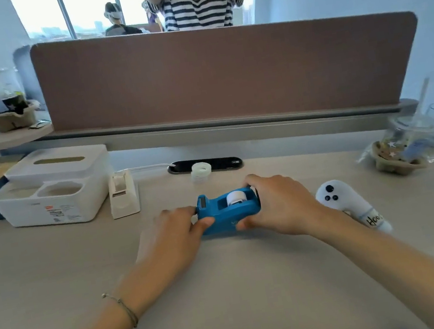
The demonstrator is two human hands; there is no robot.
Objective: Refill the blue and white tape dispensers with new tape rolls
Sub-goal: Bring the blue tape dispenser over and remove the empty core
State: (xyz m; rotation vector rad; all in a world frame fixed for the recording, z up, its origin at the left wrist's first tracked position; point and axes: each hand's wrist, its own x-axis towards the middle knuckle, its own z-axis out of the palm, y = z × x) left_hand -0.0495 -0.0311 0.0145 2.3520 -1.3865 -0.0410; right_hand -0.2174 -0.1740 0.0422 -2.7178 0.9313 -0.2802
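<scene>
The blue tape dispenser [228,213] lies on the desk in the middle, its cutter end pointing left, with a white tape roll [236,197] seated in its well. My left hand [177,234] grips its left end, thumb on the near side. My right hand [279,205] grips its right end, fingers over the back. The white tape dispenser [123,194] stands farther back on the left, cutter facing me. A loose clear tape roll [201,171] rests behind the blue dispenser near the cable slot.
A white tissue box organiser [51,187] sits at the left, a white controller [350,204] just right of my right wrist, and plastic cups in a paper tray [404,151] at far right. A brown divider panel [225,77] bounds the desk's back; a person stands behind it.
</scene>
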